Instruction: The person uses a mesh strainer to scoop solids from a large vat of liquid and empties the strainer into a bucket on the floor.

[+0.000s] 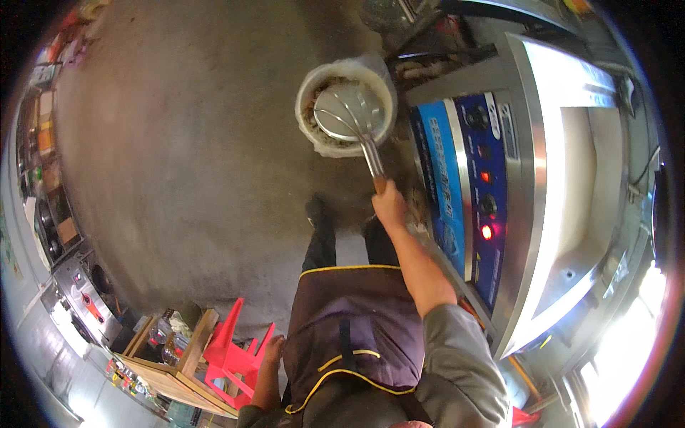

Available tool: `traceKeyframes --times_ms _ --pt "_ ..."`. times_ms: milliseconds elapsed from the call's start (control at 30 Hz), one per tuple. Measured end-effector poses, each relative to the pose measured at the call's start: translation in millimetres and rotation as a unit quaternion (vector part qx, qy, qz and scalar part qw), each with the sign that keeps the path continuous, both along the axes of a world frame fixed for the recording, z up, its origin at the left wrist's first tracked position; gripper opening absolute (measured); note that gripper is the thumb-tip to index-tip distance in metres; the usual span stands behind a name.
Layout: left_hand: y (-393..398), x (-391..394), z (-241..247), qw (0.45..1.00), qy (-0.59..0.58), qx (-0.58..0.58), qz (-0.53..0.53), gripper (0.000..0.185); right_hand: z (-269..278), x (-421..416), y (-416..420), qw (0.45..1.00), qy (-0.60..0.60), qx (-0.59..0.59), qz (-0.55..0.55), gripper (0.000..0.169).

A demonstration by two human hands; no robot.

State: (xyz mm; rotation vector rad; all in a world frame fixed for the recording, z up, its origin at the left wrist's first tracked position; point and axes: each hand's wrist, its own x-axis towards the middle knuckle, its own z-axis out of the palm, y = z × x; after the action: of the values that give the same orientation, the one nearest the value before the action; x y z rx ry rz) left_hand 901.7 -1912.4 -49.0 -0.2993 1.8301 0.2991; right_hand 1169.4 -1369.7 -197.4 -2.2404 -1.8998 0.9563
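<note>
My right hand [390, 205] is shut on the wooden grip of a long-handled metal skimmer [369, 147]. Its round head lies over the mouth of a pale bucket [304, 125] lined with clear plastic. Brown bits show inside the bucket around the skimmer's rim; the head covers most of what is within. My left hand [274, 350] hangs low by my side, close to a red plastic chair [235, 358]. Its fingers are too small and turned away to read, and I see nothing in it.
To my right stands a stainless steel appliance with a blue control panel [484, 208], knobs, lit red lamps and a deep basin [578, 214]. A wooden crate [198, 342] with bottles is at lower left. Shelves [48, 160] and a stove [85, 299] line the far left.
</note>
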Motion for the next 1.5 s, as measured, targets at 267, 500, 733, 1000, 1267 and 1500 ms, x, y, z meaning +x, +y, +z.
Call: traceKeyframes --times_ms 267,500,733,1000,1267,1500 --pt "22.8 -30.7 15.3 0.998 -0.053 0.006 0.019 0.033 66.6 -14.2 -4.2 0.997 0.02 -0.048 -0.05 0.033" --pt "84.2 -48.3 -2.5 0.989 -0.045 0.143 0.013 0.028 213.5 8.8 -17.7 0.951 0.273 -0.123 -0.078 0.052" --pt "194.0 -89.2 -18.0 0.98 -0.04 0.184 -0.067 0.032 344.8 37.8 -0.4 0.878 0.449 -0.14 -0.094 0.04" --pt "272.6 -122.1 -6.9 0.969 -0.014 0.161 -0.185 0.024 487.7 100.4 12.0 0.797 0.583 0.018 -0.156 0.048" --pt "343.1 -120.1 -35.1 0.904 0.015 0.335 -0.267 0.01 465.8 239.7 -3.6 0.86 0.369 0.118 -0.332 0.042" --pt "623.0 90.6 137.0 0.618 0.241 0.608 -0.437 0.031 395.2 382.4 32.4 0.939 -0.069 0.234 -0.241 0.033"
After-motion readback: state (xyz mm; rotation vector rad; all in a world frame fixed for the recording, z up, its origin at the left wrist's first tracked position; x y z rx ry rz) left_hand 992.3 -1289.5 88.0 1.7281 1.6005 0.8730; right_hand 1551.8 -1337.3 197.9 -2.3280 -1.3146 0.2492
